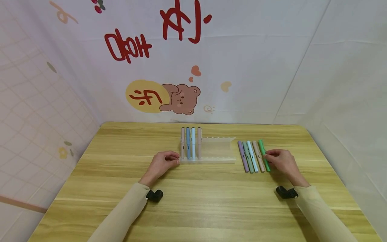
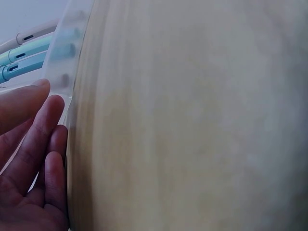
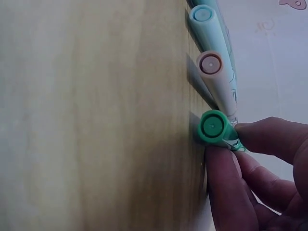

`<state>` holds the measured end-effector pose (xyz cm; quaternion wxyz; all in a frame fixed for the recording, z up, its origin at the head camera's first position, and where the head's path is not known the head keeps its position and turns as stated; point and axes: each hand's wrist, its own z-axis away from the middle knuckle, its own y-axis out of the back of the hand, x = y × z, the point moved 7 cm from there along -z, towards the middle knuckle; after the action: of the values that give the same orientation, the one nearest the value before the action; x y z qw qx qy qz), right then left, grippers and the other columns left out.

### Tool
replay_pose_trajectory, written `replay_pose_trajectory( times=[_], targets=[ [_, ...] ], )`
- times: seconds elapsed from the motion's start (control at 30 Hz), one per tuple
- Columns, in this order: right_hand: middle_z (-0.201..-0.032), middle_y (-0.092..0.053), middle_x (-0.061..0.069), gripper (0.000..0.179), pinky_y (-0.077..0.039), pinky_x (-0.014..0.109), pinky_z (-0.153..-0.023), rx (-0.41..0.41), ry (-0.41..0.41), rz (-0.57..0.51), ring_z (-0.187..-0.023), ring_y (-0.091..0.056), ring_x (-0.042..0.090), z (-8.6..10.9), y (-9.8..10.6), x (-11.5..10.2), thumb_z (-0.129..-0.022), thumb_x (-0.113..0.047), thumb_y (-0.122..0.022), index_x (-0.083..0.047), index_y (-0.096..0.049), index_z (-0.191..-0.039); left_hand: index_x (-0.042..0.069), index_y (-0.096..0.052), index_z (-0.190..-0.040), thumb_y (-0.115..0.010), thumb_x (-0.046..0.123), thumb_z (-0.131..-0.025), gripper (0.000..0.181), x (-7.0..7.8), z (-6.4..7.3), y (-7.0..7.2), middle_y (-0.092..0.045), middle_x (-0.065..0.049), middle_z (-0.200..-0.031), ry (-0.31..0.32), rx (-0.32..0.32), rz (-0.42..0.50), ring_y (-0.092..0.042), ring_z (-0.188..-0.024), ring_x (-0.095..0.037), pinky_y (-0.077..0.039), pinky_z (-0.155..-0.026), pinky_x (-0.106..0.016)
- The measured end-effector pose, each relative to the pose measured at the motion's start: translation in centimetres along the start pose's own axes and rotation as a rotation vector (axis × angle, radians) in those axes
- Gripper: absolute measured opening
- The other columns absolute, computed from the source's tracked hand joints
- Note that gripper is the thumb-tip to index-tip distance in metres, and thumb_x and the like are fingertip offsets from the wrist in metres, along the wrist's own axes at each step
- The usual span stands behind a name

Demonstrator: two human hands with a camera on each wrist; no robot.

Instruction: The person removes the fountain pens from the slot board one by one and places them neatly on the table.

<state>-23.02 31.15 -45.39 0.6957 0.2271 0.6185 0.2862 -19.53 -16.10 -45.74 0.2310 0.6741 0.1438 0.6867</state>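
Note:
A clear pen rack (image 1: 216, 160) lies on the table, with several capped pens side by side in its left part: taupe (image 1: 182, 144), blue (image 1: 188, 144), pale blue (image 1: 193, 144) and a mauve-brown one (image 1: 199, 144). At the rack's left end, my left hand (image 1: 160, 164) holds the corner between thumb and fingers. To the right, my right hand (image 1: 283, 162) pinches a green pen (image 3: 212, 126) between thumb and fingers; it lies at the right end of a loose row. That row also has a purple pen (image 1: 243, 156), a grey-green, a light blue and a beige pen (image 3: 216, 79).
The wooden table (image 1: 196, 201) ends at the back against a white cloth wall (image 1: 257, 67) with red characters and a bear (image 1: 182, 99). Cloth also hangs at both sides. A black wrist camera (image 1: 155, 195) sits on each cuff.

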Motion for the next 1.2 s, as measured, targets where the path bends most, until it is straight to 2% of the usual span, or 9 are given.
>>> replay_pose_trajectory(
  times=[0.3,0.47,0.7,1.2],
  targets=[
    [-0.114,-0.072,0.025,0.044,-0.058,0.027,-0.070,-0.043,-0.025,-0.022,-0.086,-0.074,0.018,0.02,-0.03,-0.08,-0.101,-0.025,-0.067,0.012,-0.066,-0.125,0.008,-0.077,-0.107,-0.079,0.011,-0.092,0.016,-0.07,0.00,0.02,-0.076,0.000,-0.096,-0.009,-0.006,0.003,-0.068,-0.090,-0.014,-0.052,-0.086,-0.035],
    [-0.111,-0.073,0.023,0.043,-0.057,0.026,-0.069,-0.042,-0.020,-0.005,-0.083,-0.072,0.014,-0.08,0.07,-0.12,-0.101,-0.025,-0.067,0.012,-0.067,-0.124,0.008,-0.077,-0.107,-0.079,0.010,-0.092,0.016,-0.05,-0.03,0.03,-0.076,-0.001,-0.096,-0.016,-0.007,0.005,-0.068,-0.089,-0.015,-0.052,-0.086,-0.035],
    [-0.109,-0.073,0.024,0.044,-0.057,0.027,-0.068,-0.049,-0.019,0.007,-0.083,-0.072,0.015,-0.12,0.02,-0.22,-0.101,-0.026,-0.068,0.013,-0.067,-0.123,0.008,-0.077,-0.107,-0.079,0.011,-0.092,0.016,-0.12,0.00,0.05,-0.076,-0.001,-0.096,-0.010,-0.005,0.011,-0.068,-0.089,-0.014,-0.052,-0.085,-0.035],
    [-0.116,-0.071,0.026,0.046,-0.057,0.026,-0.071,-0.072,-0.041,-0.020,-0.087,-0.071,0.014,-0.04,-0.21,-0.09,-0.103,-0.026,-0.065,0.013,-0.064,-0.128,0.008,-0.077,-0.107,-0.079,0.010,-0.092,0.016,-0.01,0.02,0.01,-0.076,0.000,-0.096,-0.008,-0.001,0.003,-0.068,-0.089,-0.014,-0.053,-0.086,-0.035]
  ],
)
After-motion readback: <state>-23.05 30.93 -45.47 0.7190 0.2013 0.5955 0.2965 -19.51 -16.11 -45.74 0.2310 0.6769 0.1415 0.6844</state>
